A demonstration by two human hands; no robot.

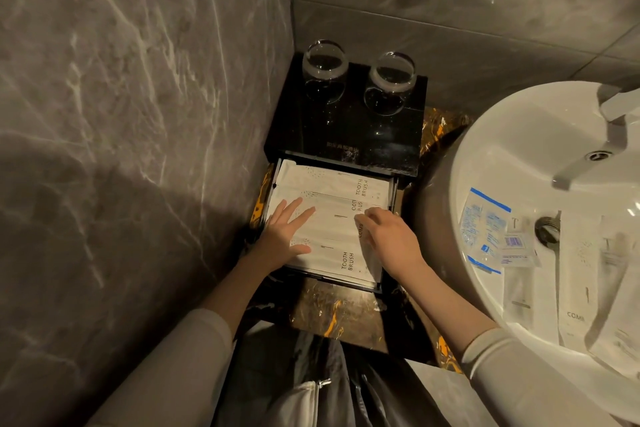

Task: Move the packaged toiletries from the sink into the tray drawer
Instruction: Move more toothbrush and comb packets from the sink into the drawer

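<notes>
Left hand (287,232): fingers straight, flat on the packets (332,218) in the drawer (389,239), likely pinning the stack so it stays level. Right hand (388,236), just right of it: fingers curled, pinching the comb packet's (360,230) edge, apparently squaring it in. Further right, well apart, more packets (502,236) lie in the sink (485,149), so the task is part done.

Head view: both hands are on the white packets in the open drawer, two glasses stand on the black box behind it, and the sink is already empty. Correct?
Not quite: the sink is not empty. The head view shows several packets lying in it. The rest holds: the left hand and right hand are on the white packets in the open drawer, and two glasses stand on the black box.
</notes>
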